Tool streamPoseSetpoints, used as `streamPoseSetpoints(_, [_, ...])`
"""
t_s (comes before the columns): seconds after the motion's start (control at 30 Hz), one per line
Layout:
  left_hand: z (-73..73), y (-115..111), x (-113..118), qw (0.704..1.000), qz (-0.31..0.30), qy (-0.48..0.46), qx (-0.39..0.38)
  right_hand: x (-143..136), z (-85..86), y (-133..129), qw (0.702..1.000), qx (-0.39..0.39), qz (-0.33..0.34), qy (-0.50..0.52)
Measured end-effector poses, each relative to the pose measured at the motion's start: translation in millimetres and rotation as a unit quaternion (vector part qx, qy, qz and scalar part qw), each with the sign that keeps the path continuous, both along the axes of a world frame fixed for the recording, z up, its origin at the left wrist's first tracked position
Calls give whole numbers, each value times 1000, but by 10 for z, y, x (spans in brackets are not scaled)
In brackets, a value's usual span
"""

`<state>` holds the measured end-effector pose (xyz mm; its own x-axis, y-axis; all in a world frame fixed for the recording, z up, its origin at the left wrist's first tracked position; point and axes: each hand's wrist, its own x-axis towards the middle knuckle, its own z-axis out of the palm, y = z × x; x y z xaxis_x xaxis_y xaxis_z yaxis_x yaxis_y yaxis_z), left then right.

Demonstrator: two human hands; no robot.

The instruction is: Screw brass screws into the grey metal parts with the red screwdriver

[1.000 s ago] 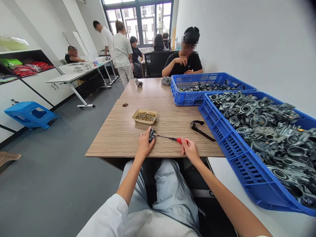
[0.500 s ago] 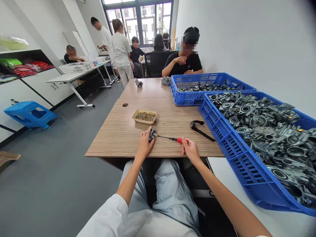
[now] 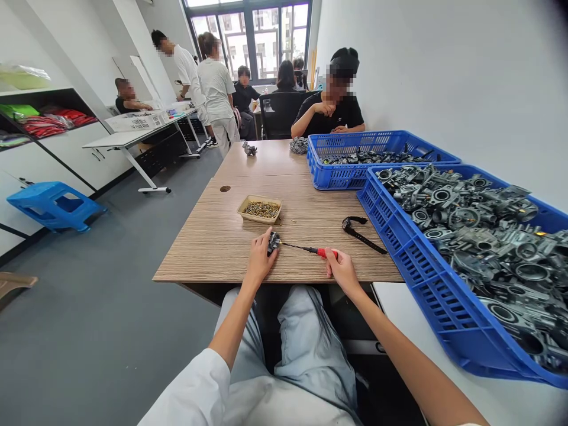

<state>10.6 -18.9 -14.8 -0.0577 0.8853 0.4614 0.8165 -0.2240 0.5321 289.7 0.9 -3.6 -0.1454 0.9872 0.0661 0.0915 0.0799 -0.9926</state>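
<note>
My left hand is closed round a small grey metal carburetor body on the wooden table, its fingers hiding part of it. From the right, my right hand grips the red handle of a screwdriver. The long dark shaft lies almost level, and its tip meets the carburetor's right side, where a bit of brass colour shows. Just beyond my left hand stands a beige tray filled with small brass-coloured parts. One loose brass piece lies right of the tray.
A black-strapped wristwatch lies beside a blue crate heaped with metal carburetor bodies. Behind it stands another blue crate with dark parts. Across the table sits a person in black. Another metal part rests at the far left.
Both hands, the carburetor body and the screwdriver hold practically the same position. In the background, the standing people have shifted slightly left.
</note>
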Motion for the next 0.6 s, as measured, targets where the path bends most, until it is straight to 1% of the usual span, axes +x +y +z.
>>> streamPoseSetpoints(0.1, [1,-3,1,1000,-2,5,2,6,-3,1,1000,10,6,-11])
streamPoseSetpoints(0.33, [14,-14,10,1000,-5,8,5,28,47,-14,998,30,31,-50])
streamPoseSetpoints(0.47, [-21,7,-6,1000,1,11,7,45,11,-9,997,33,46,-51])
streamPoseSetpoints(0.6, [-51,30,-18,1000,5,7,3,55,-37,-3,997,35,46,-54])
